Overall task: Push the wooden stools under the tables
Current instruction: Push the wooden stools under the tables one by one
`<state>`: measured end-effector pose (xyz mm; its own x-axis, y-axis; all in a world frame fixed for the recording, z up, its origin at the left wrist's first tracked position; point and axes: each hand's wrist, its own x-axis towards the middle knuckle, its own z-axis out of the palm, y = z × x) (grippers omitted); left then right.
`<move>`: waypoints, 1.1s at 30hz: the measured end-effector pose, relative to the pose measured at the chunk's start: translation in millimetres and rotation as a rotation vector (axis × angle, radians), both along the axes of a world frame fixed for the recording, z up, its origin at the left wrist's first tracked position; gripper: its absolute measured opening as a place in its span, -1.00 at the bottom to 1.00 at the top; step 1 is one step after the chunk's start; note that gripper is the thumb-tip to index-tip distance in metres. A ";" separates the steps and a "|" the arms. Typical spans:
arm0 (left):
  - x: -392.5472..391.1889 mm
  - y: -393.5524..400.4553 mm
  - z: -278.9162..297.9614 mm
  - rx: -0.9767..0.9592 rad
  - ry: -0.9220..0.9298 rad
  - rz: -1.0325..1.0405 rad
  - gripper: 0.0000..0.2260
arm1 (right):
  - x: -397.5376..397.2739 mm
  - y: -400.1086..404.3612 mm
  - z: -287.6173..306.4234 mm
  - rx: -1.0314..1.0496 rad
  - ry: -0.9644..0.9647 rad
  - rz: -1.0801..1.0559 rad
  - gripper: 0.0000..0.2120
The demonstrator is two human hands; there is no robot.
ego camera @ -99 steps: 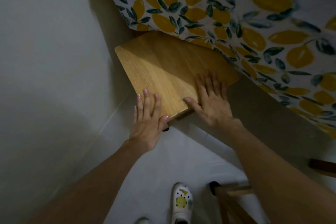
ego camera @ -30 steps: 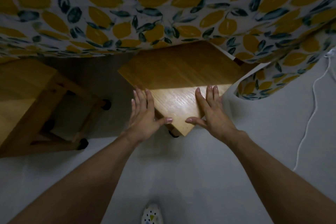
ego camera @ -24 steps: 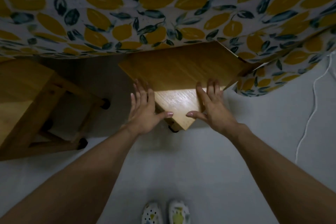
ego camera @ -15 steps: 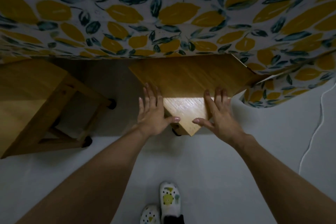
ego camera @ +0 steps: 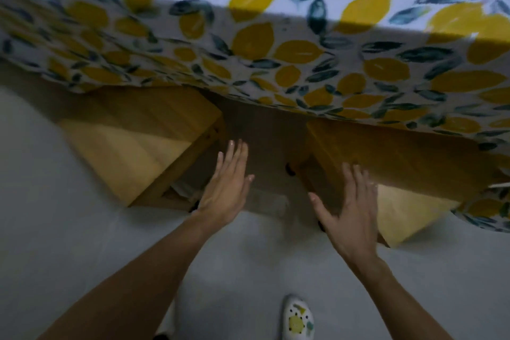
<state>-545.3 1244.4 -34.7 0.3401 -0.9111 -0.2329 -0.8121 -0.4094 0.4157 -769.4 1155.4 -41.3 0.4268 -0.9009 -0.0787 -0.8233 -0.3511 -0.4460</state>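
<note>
Wooden stools, left [ego camera: 132, 152] and right [ego camera: 400, 174], poke out below the counter [ego camera: 276, 36]; my left hand [ego camera: 226, 188] and right hand [ego camera: 350, 207] are spread flat for pushing.

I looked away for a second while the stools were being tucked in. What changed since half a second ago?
Both hands came off the right stool: the left hand now hangs open over the gap between the stools, and the right hand hovers open by its corner. The left stool remains partly under the tablecloth, corner sticking out.
</note>
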 end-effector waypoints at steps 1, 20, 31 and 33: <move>23.6 15.3 0.8 -0.031 -0.017 0.023 -0.45 | 23.5 14.5 -2.8 -0.002 -0.011 0.029 -0.14; 387.3 163.4 -39.0 0.350 -0.374 -0.363 -0.12 | 382.1 214.7 -58.2 -0.092 0.185 0.293 -0.06; 369.9 181.8 -58.0 0.199 -0.300 -0.255 -0.10 | 359.5 210.5 -66.0 -0.207 0.229 0.412 -0.23; 356.8 188.9 -58.0 0.192 -0.286 -0.217 -0.10 | 349.0 208.1 -65.6 -0.213 0.213 0.452 -0.24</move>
<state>-188.5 1433.4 -92.7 0.2202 -0.9179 -0.3302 -0.9601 -0.2639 0.0931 -420.4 1363.5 -106.9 0.7699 -0.6367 -0.0421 -0.6338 -0.7555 -0.1659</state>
